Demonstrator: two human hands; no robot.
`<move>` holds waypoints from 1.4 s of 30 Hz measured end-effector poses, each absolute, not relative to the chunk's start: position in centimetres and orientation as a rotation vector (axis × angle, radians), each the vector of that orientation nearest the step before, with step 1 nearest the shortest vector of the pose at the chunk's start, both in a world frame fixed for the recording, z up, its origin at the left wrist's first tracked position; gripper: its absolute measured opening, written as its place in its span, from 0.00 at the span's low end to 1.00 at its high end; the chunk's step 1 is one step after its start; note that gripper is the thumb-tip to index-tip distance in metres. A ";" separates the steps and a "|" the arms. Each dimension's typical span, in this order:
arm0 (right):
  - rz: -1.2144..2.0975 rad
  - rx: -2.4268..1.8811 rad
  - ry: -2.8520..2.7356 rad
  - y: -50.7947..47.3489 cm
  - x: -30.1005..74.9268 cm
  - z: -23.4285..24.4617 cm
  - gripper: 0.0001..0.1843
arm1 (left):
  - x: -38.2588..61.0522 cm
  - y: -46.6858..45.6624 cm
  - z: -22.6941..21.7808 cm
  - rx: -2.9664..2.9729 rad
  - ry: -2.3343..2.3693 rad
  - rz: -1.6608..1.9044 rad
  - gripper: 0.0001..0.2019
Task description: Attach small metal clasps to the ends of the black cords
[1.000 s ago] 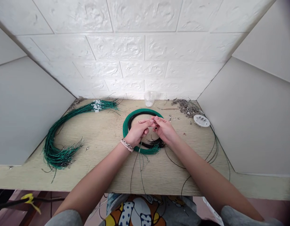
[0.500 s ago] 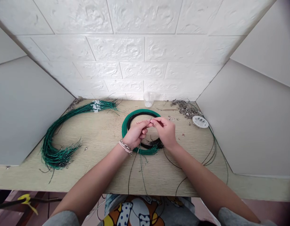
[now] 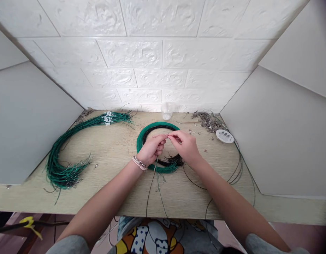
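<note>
Above the green and black wire coil [image 3: 141,135] lying mid-worktop [image 3: 120,141], the left hand [image 3: 151,149] and right hand [image 3: 185,145] meet fingertip to fingertip, each grip pinched shut on a thin wire [image 3: 151,183] that trails down over the worktop's near edge. Well to the left lies a loose bundle of green wires [image 3: 70,148]; a clear cup [image 3: 167,110] stands by the wall.

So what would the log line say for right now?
left hand: pinching thin wire end | right hand: pinching same wire end | under hands: green and black wire coil | far left: green wire bundle | surface: wooden bench
</note>
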State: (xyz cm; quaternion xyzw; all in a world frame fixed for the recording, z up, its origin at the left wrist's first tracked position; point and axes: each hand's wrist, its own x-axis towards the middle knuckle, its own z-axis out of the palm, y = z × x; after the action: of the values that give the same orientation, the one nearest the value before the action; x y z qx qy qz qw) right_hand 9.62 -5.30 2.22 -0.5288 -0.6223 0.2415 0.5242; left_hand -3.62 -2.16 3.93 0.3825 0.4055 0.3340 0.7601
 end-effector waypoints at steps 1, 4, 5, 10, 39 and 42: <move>0.752 -1.256 -1.353 -5.2 9.5 2.2 0.06 | -3.6 -2.2 4.1 0.847 0.891 0.727 0.14; 1.219 -1.128 -0.880 -4.9 9.1 2.2 0.09 | -3.6 -2.5 4.5 0.922 0.917 0.730 0.14; 1.308 -1.075 -0.764 -4.9 9.0 2.2 0.10 | -3.6 -2.5 4.6 0.949 0.925 0.732 0.13; 1.501 -0.955 -0.576 -5.0 9.1 2.5 0.10 | -3.7 -2.6 4.7 1.010 0.916 0.732 0.10; 1.583 -0.840 -0.510 -4.8 9.0 1.8 0.03 | -3.2 -2.6 4.1 1.277 0.928 0.926 0.08; 1.573 -0.845 -0.506 -4.8 9.0 1.9 0.03 | -3.2 -2.6 4.1 1.288 0.940 0.929 0.08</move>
State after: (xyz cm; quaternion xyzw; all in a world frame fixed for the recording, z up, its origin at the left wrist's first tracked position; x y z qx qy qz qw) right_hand 8.95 -4.83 1.93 -0.3643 -0.2182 0.6783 0.5997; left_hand -3.18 -2.64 4.05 0.5565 0.4060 0.4013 0.6037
